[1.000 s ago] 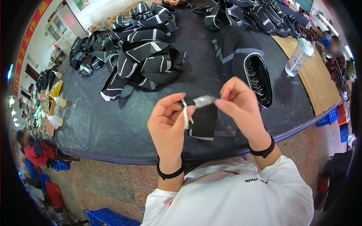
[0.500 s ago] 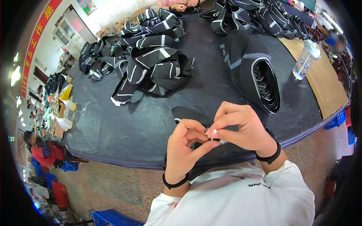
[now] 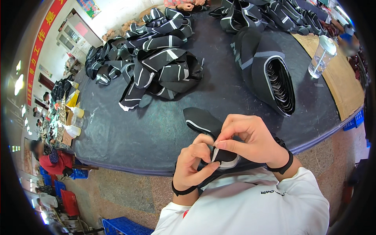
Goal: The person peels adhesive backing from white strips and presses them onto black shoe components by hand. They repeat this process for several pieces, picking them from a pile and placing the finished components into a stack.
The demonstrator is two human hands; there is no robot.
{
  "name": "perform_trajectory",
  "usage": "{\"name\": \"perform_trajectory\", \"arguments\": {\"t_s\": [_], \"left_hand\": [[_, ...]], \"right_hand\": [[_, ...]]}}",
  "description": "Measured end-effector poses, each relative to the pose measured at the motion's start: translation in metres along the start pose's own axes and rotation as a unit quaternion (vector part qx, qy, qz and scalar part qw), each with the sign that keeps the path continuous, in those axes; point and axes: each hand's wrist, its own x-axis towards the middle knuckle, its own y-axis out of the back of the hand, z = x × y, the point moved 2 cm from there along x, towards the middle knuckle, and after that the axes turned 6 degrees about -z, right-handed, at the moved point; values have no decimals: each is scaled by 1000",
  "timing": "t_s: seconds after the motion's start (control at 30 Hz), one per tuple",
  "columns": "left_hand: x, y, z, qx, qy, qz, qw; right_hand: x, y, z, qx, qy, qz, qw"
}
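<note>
Close to my body, a black fabric piece with white edging [image 3: 200, 118], shaped like part of a shoe upper, lies across the table's near edge. My left hand [image 3: 192, 162] grips it from the left, thumb and fingers closed on its edge. From the right, my right hand [image 3: 250, 139] pinches a thin white strip [image 3: 214, 154] at that edge between thumb and forefinger. Both sets of fingertips nearly touch. Another white-edged curve of the piece [image 3: 228, 162] shows below my right hand; the rest is hidden behind the hands.
The dark table [image 3: 117, 133] bears a loose heap of similar black pieces [image 3: 168, 74] and a nested stack [image 3: 270, 74]. A clear bottle [image 3: 323, 56] stands by cardboard [image 3: 348, 86] on the right. Squeeze bottles [image 3: 73, 130] stand at left. Another person's hands [image 3: 188, 7] work across the table.
More of the black piece now shows beyond and below my hands. A longer length of white strip is visible between my fingertips. The whole view has shifted slightly.
</note>
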Motion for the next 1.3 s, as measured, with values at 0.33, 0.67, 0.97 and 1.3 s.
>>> {"name": "perform_trajectory", "arguments": {"t_s": [0.33, 0.67, 0.97, 1.3], "left_hand": [[-6, -4, -2, -77, -46, 66, 994], [-4, -5, 3, -25, -36, 48, 998], [-4, -8, -3, -21, -53, 50, 997], [-1, -9, -8, -38, -1, 30, 999]], "right_hand": [[-2, 0, -5, 12, -15, 78, 997], [-5, -6, -11, -92, 29, 8, 995], [-6, -7, -9, -101, 44, 30, 993], [-14, -2, 12, 153, -12, 56, 987]]}}
